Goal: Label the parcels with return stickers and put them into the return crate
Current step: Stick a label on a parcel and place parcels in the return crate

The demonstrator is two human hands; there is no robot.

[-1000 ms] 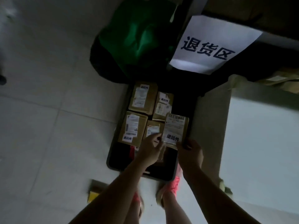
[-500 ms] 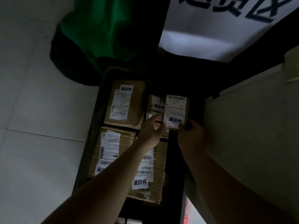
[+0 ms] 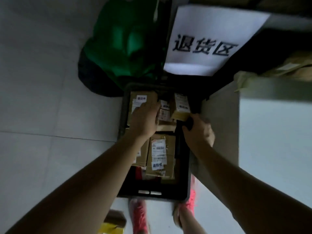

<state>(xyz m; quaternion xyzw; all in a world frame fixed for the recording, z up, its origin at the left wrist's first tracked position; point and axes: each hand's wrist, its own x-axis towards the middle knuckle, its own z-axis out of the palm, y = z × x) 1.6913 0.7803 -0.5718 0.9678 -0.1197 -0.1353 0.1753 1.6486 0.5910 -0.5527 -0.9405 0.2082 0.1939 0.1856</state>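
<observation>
One dark return crate (image 3: 168, 195) sits on the tiled floor (image 3: 42, 98) below a white sign (image 3: 211, 27), holding stickered cardboard parcels (image 3: 160, 154). The left hand (image 3: 145, 120) rests flat, fingers (image 3: 143, 108) loose, on the far-left parcel (image 3: 149, 97); the right hand (image 3: 199, 132) curls its fingers at the near end of the tilted far-right parcel (image 3: 179, 107), though blur hides any grip

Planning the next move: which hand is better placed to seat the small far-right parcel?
Right, probably: the right hand is beside the small parcel; the left hand rests on the far-left parcel.
</observation>
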